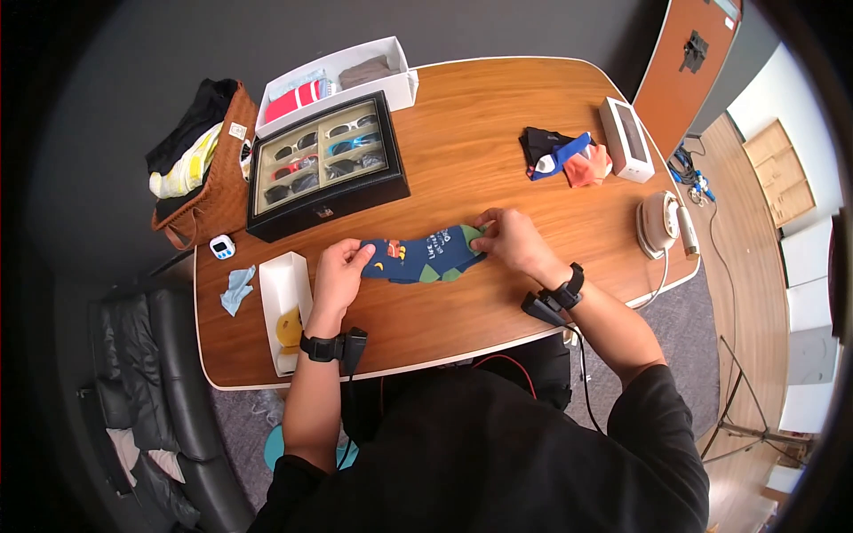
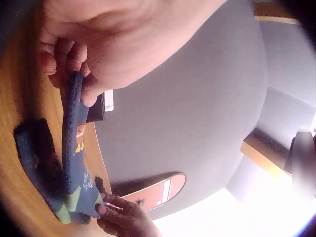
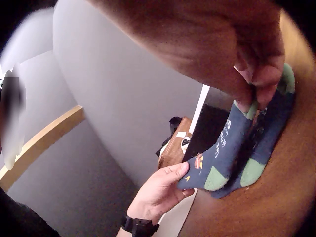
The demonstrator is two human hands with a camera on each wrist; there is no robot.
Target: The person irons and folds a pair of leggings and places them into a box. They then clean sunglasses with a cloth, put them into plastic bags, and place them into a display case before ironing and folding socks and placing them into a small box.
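Note:
A navy sock [image 1: 410,252] with green heel and toe, white lettering and small yellow and red figures is stretched sideways between both hands above the table's front part. My left hand [image 1: 334,274] pinches its cuff end between thumb and fingers. At the opposite end, my right hand [image 1: 514,242] pinches the green toe. A matching second sock [image 2: 35,145] lies beneath, against the wood in the left wrist view. From the right wrist, this lower sock [image 3: 270,131] shows beside the held one, its green toe past my fingers.
Left of the socks are an eyeglass case [image 1: 330,164], a narrow white box [image 1: 278,282], a light blue cloth [image 1: 236,290] and a small timer [image 1: 222,247]. Folded clothes [image 1: 569,158], a white box [image 1: 626,140] and a garment steamer [image 1: 657,222] stand right. A wicker basket [image 1: 233,169] adjoins the table.

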